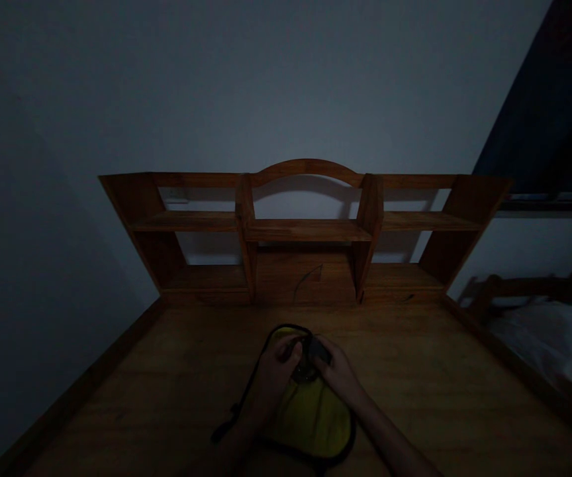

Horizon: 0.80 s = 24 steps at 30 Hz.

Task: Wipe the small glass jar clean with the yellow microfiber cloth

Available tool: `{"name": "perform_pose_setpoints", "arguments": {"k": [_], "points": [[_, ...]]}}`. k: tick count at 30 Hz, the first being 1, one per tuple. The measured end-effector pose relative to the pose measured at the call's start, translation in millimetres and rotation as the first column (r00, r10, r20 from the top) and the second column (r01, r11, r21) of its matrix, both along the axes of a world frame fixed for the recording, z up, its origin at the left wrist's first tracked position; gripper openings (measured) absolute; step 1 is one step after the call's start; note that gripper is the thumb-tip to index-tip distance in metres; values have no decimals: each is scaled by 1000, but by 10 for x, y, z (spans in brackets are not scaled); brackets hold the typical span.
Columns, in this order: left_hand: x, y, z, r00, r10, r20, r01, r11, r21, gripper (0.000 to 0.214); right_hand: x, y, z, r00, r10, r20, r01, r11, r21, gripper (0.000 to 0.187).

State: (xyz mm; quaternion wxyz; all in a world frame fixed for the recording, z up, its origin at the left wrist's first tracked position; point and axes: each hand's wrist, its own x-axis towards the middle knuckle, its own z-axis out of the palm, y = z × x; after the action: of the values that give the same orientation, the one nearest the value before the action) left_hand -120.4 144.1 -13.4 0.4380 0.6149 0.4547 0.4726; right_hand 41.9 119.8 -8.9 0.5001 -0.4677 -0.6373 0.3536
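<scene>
A yellow fabric bag or case with black edging (313, 424) lies spread on the wooden desk in front of me. Over its upper part, both hands are close together. My left hand (281, 361) has its fingers pinched on something dark and small that I cannot make out. With thumb and fingers, my right hand (333, 368) grips a dark grey block-like object (320, 351). Between the hands, a dark round shape (304, 370) rests against the yellow fabric; dim light hides its details.
A wooden shelf unit (308, 230) with several compartments stands at the back of the desk (415, 371), against a pale wall (286, 86). A thin cord (307, 273) hangs in its middle section. Whitish plastic-like material (549, 338) lies beyond the desk's right edge, below a dark window (554, 112).
</scene>
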Motion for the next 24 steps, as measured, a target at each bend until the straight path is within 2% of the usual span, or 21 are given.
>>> {"name": "perform_pose_setpoints", "arguments": {"k": [2, 4, 7, 13, 19, 24], "points": [[11, -22, 18, 1000, -13, -5, 13, 1000, -2, 38, -10, 14, -19, 996, 51, -77, -51, 999, 0, 44], [25, -44, 28, 1000, -15, 1, 15, 1000, -6, 37, -16, 14, -36, 994, 53, -94, -52, 999, 5, 43], [37, -70, 37, 1000, -11, -8, 12, 1000, 4, 35, -19, -6, -40, 999, 14, -29, -14, 1000, 7, 35], [33, -84, 57, 999, -51, -1, 51, 999, 1, 35, 9, -80, 42, 989, -66, 135, 58, 997, 57, 31], [21, -38, -5, 999, -33, -2, 33, 999, 12, 35, 38, -116, 54, 975, -100, 197, 84, 993, 88, 28], [23, -16, 22, 998, 0, 56, 4, 998, -68, 41, 33, -83, 26, 974, -153, 169, 141, 987, 82, 27]]}}
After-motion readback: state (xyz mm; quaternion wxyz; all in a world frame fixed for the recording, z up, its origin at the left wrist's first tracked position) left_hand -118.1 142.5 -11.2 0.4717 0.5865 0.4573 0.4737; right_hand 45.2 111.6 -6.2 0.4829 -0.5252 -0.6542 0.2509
